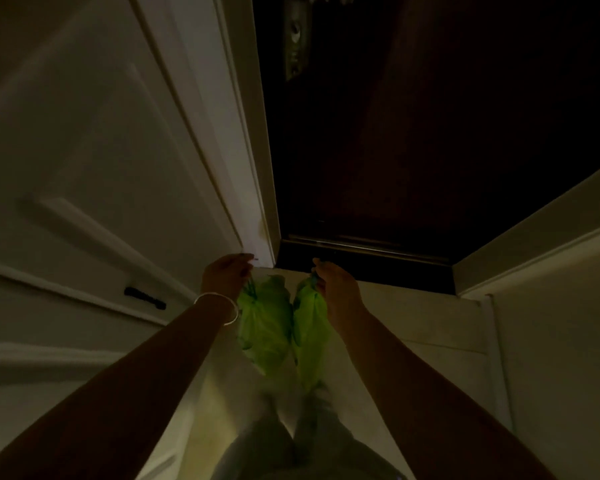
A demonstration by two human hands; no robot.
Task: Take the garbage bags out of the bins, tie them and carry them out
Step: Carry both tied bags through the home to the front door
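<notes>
Two bright green garbage bags hang in front of my legs in a dim hallway. My left hand, with a bangle on the wrist, grips the knotted top of the left green bag. My right hand grips the top of the right green bag. The two bags hang side by side and touch each other, above the pale floor. Both arms reach forward and down.
A dark brown door stands closed straight ahead, with a lock plate high up and a dark threshold at its foot. White panelled doors line the left. A white wall closes the right.
</notes>
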